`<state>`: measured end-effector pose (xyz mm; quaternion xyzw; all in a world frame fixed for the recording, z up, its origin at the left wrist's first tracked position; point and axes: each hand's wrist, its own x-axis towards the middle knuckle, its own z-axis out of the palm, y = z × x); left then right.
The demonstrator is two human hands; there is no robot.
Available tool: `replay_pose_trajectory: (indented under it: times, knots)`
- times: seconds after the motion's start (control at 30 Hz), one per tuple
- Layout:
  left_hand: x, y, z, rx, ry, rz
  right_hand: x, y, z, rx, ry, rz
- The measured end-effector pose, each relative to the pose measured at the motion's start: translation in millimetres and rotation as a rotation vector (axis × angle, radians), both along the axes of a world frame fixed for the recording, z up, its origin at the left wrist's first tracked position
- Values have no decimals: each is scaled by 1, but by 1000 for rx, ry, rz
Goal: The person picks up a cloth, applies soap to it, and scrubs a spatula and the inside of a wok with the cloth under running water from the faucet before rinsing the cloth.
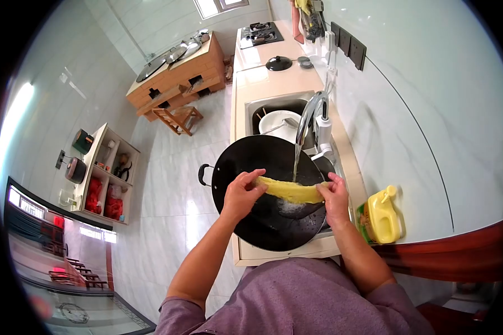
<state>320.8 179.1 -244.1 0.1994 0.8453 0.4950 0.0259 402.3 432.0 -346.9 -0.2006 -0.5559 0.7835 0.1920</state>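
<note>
A long yellow dishcloth (292,191) is stretched level between my two hands, above a big black wok (246,151). My left hand (245,192) pinches its left end between thumb and fingers. At the other end, my right hand (335,195) grips the cloth the same way. Water runs from the curved chrome faucet (307,117) just behind the cloth and into the wok. Some wet foam shows on the wok's bottom below the cloth. The wok rests over the near part of the sink, with one loop handle out to the left.
Behind the wok, the sink (250,105) holds a white bowl (279,120) with utensils. A yellow detergent jug (383,216) stands right of my right hand. Farther along the counter are a black lid (278,63) and a gas stove (261,34). A wooden chair (178,119) stands on the floor.
</note>
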Motion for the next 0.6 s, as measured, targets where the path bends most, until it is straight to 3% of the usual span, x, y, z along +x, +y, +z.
replay_pose_trajectory:
  times: [0.03,0.13,0.23,0.27,0.37,0.4,0.5,0.6]
  knots:
    - [-1,-1,4,-150,104,-52,1,0,5,24,22,24]
    - [-6,-6,-2,-474,543,-114,7,5,24,628,179,175]
    - [-12,-21,-4,-593,436,-119,7,14,7,1125,122,39]
    - [-12,-21,2,-643,438,-82,8,12,10,1036,117,-41]
    - [-23,-24,1,-267,168,-125,2,18,2,971,148,-146]
    - [-30,-22,-4,-71,51,-162,0,20,0,938,96,-124]
    - [-35,4,8,137,-396,-128,-19,21,-8,756,-77,-163]
    - [-44,55,-2,229,-348,-36,-48,24,-61,466,-146,-175]
